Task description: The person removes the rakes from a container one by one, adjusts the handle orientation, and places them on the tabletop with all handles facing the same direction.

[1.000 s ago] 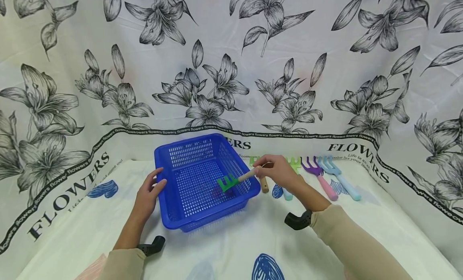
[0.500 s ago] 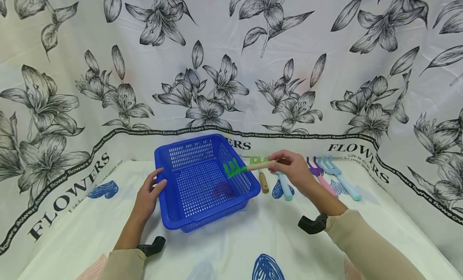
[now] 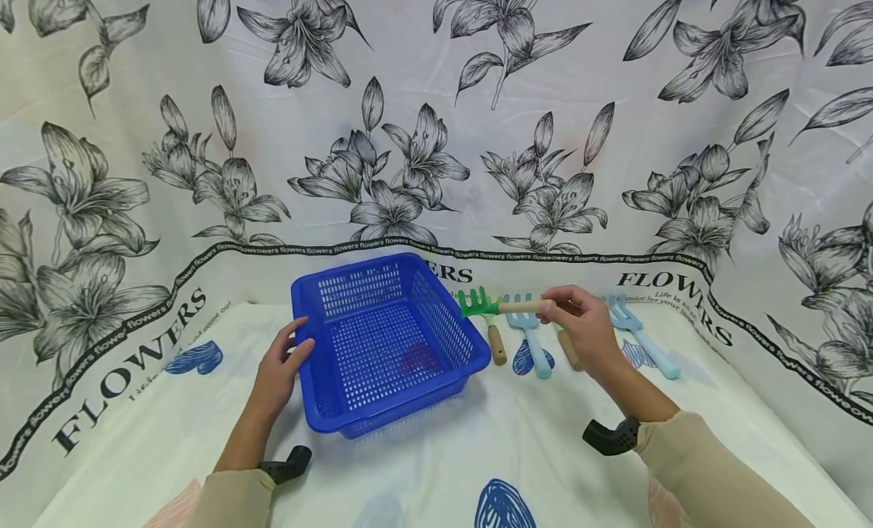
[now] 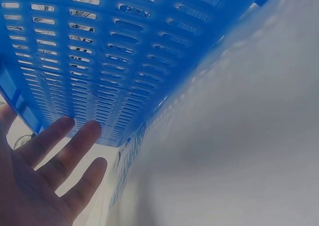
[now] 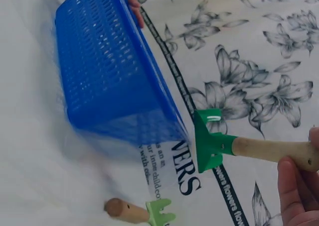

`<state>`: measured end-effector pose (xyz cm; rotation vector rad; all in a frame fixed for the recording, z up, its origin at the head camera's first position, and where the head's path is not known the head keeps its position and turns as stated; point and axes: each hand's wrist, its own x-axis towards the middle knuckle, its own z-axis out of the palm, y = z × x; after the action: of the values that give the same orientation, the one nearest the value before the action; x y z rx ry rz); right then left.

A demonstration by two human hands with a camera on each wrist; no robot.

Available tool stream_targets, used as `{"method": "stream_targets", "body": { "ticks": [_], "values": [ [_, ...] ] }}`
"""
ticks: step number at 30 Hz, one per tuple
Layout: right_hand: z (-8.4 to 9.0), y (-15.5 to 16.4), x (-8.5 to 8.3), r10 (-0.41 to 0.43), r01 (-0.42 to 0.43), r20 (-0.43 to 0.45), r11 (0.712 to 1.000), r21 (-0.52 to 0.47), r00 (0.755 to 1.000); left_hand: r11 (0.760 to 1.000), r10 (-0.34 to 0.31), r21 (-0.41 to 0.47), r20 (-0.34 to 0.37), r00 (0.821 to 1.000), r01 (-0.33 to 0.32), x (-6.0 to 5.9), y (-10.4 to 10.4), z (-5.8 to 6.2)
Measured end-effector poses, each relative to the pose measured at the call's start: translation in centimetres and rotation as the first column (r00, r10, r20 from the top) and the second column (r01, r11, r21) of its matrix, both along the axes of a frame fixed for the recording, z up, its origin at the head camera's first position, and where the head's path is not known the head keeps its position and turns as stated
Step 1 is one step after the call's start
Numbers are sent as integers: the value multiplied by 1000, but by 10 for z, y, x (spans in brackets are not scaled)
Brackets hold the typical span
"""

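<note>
In the head view a blue plastic basket (image 3: 317,418) with mesh walls stands left of centre. My left hand (image 3: 276,361) holds its left rim, thumb over the edge; in the left wrist view, the other fingers (image 4: 75,151) spread beside the outer wall. My right hand (image 3: 580,320) pinches the wooden handle end of a small green hand rake (image 3: 477,304). The rake points left, and its tines overlap the basket's right rim in the head view. The right wrist view shows the green rake head (image 5: 207,144) in front of the cloth, beyond the basket's side.
Behind the held rake lie a light-green rake with a wooden handle (image 3: 498,346) and a light-blue fork (image 3: 539,354). Another wooden handle (image 3: 569,351) shows beside my right hand. A light-blue fork (image 3: 655,352) lies farther right. Flower-printed cloth (image 3: 436,172) rises behind.
My right hand has moved right with the green hand rake, from over the basket's inside to its right rim. It now hides the purple fork with the pink handle. The left hand stays put.
</note>
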<state>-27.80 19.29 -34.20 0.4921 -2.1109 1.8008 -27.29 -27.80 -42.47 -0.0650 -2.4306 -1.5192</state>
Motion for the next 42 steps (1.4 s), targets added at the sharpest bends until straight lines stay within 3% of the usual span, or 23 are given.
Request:
{"method": "stream_targets", "body": {
  "ticks": [17,22,27,32,42],
  "values": [
    [-24,66,13,-110,113,42,991,-78,993,1000,-2,-9,-10,1000,2,-1,0,0],
    [-29,83,18,-204,203,56,979,15,977,1000,2,-10,-8,1000,-2,-1,-1,0],
    [-33,95,22,-292,286,28,949,132,956,1000,3,-10,-8,1000,-3,-1,-1,-1],
    [-36,104,24,-356,350,4,921,169,934,1000,-1,-7,-8,1000,1,-1,0,-1],
    [-44,121,30,-509,491,4,831,262,861,1000,1,-4,-4,1000,-1,0,0,0]
  ]
}}
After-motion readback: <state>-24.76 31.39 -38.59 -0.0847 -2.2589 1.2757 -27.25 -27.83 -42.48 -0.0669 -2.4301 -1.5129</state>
